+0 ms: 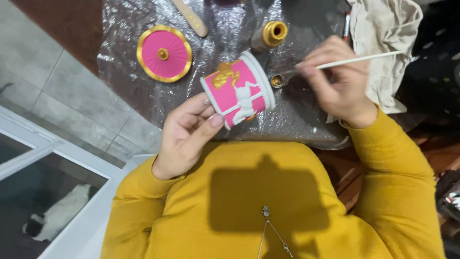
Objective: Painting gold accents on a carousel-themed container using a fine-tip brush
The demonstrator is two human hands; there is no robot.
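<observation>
My left hand point(186, 135) holds a small pink drum-shaped carousel piece point(238, 89) with white rims, a gold horse and a white horse on its side, tilted above the plastic-covered table. My right hand point(338, 79) pinches a thin white paintbrush point(364, 59), its tip dipped toward a small cap of gold paint point(277, 81) just right of the carousel piece. An open gold paint bottle point(270, 35) lies behind the cap.
A pink disc with gold rim and centre point(164, 53) rests on the clear plastic sheet point(129, 29). A wooden stick point(190, 17) lies at the back. A crumpled beige cloth point(385, 33) sits at the right. Grey floor tiles point(52, 91) lie left.
</observation>
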